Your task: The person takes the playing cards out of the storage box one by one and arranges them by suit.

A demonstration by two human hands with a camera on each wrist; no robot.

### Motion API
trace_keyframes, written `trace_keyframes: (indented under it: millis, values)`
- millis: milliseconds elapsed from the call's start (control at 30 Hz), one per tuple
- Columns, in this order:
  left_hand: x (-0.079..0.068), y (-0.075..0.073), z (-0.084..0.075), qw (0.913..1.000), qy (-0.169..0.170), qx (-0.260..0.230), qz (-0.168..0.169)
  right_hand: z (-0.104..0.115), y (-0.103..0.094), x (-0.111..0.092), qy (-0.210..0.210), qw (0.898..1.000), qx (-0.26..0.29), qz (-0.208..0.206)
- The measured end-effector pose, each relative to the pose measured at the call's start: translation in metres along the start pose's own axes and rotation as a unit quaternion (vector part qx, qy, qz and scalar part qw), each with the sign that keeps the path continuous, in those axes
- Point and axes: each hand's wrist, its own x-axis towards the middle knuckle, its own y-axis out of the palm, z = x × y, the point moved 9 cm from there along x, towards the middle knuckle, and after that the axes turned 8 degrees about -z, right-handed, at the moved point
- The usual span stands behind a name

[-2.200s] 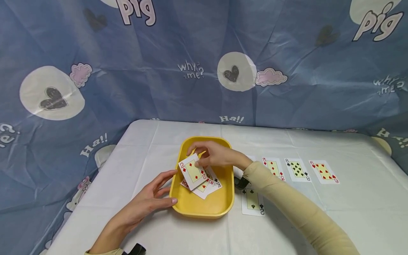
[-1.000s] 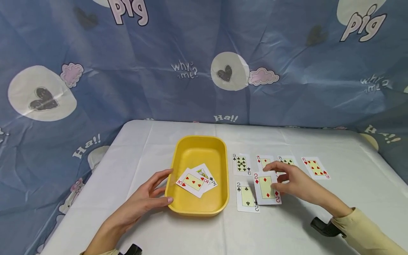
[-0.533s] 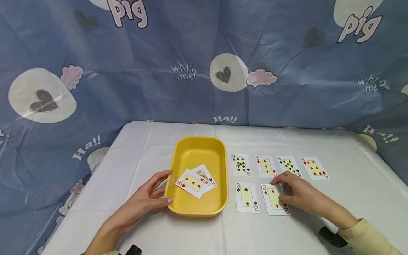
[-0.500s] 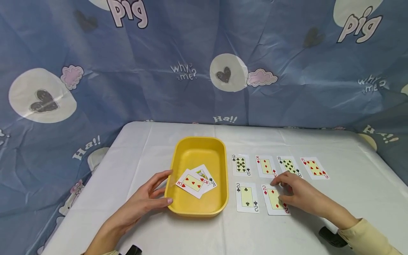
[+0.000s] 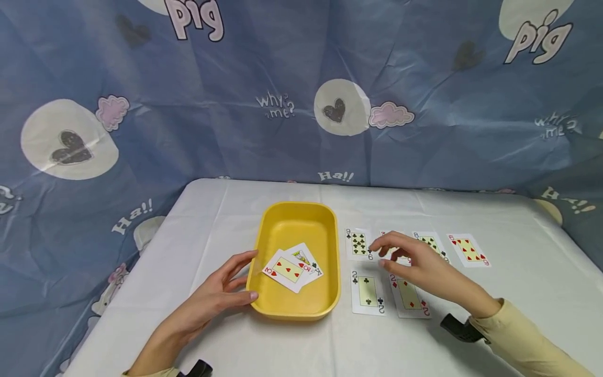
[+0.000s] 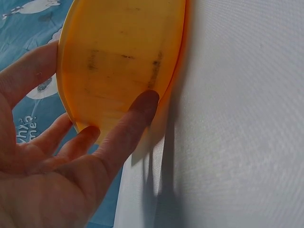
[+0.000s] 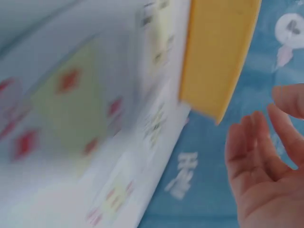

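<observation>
My left hand (image 5: 212, 293) rests its thumb and fingertips against the outer left wall of a yellow plastic tray (image 5: 297, 214). In the left wrist view those fingers (image 6: 126, 135) are spread along the tray's outside. Inside the tray a three of hearts (image 5: 286, 268) overlaps a black king (image 5: 312, 263). My right hand (image 5: 426, 269) hovers above the playing cards with thumb and fingers apart, holding nothing. Below it, the two of diamonds (image 5: 409, 298) lies face up, its top edge partly covered by the hand. The two of clubs (image 5: 367, 294) lies to its left.
Along the row behind lie a nine of clubs (image 5: 358, 244), a three of diamonds mostly hidden by my right hand, an eight of spades (image 5: 431, 243) and a six of hearts (image 5: 468, 250). A white cloth (image 5: 282, 351) covers the table; a blue printed curtain (image 5: 264, 146) hangs behind.
My right hand carried the two of diamonds out of the tray, laid it beside the two of clubs, let go and moved up and left. My left hand stayed at the tray.
</observation>
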Motion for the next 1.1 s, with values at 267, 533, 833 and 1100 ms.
trace_keyframes:
  millis: [267, 533, 833, 1100]
  values:
    - [0.001, -0.001, 0.000, 1.0000, 0.001, 0.000, -0.006, 0.039, 0.046, 0.048, -0.053, 0.996, 0.054, 0.052]
    - [0.001, -0.001, 0.000, 1.0000, 0.001, -0.001, -0.004, 0.055, 0.100, 0.099, -0.120, 0.981, 0.009, 0.151]
    - [0.000, 0.000, 0.001, 1.0000, 0.002, 0.001, 0.001, 0.036, 0.146, 0.134, -0.095, 0.966, -0.092, 0.222]
    - [0.000, 0.000, 0.000, 1.0000, -0.001, 0.003, -0.002, 0.024, 0.163, 0.131, -0.045, 0.951, -0.140, 0.273]
